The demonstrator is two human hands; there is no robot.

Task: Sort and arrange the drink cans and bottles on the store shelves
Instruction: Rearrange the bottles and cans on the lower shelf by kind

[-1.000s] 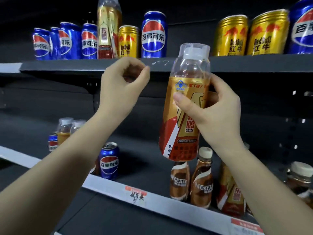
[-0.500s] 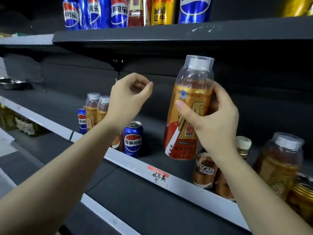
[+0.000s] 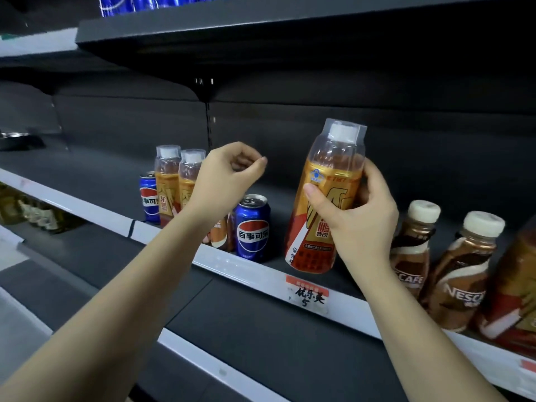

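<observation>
Hands are up in front of a dark shelf (image 3: 203,265). The right hand (image 3: 356,219) holds a gold bottle (image 3: 327,204) by its middle, with the thumb on the front and the fingers wrapped behind. The bottle has a white cap under a clear cover and leans a little to the right. It hangs in the air, just above the shelf's front edge. The left hand (image 3: 226,178) holds nothing; its fingers are curled in loosely, with thumb and finger almost touching.

On the shelf, behind the left hand, stand two more gold bottles (image 3: 177,181) and a blue can (image 3: 149,197). Another blue can (image 3: 251,227) stands between the hands. To the right stand two brown coffee bottles (image 3: 461,271). A price tag (image 3: 309,294) with writing sticks on the white shelf strip.
</observation>
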